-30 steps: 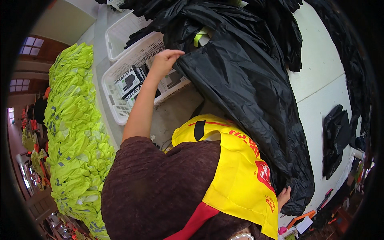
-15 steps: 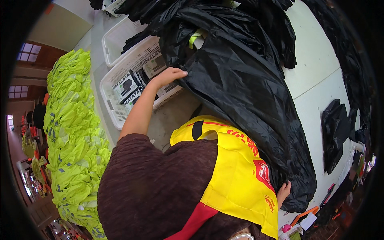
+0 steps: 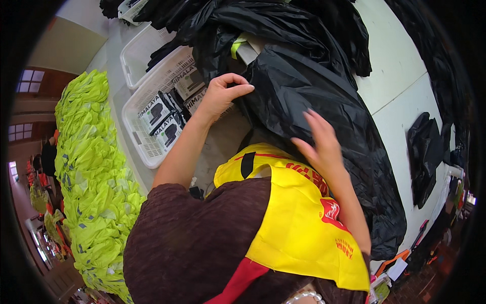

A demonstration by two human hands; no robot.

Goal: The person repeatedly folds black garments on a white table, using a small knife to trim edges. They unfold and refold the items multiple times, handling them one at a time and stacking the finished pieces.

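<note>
A long piece of thin, shiny black fabric (image 3: 349, 152) lies over the table in front of me and runs down along my right side. My left hand (image 3: 223, 96) is closed in a pinch at its near left edge, beside the white basket. Over the middle of the fabric is my right hand (image 3: 321, 147), fingers stretched and apart, slightly blurred, holding nothing. Just beyond my left hand, a neon yellow strip (image 3: 237, 46) and a pale grey edge (image 3: 247, 52) show between the black folds.
A white basket (image 3: 147, 161) with several printed packets (image 3: 166, 133) stands at left, another white basket (image 3: 132, 76) behind it. Neon yellow garments (image 3: 96, 192) are heaped at far left. More black fabric (image 3: 324, 30) is piled at the back; a folded black piece (image 3: 424, 157) lies right.
My right hand has left the fabric's lower end and moved up and left over its middle, opening. My left hand has shifted slightly right, and the fabric's upper edge has slid right.
</note>
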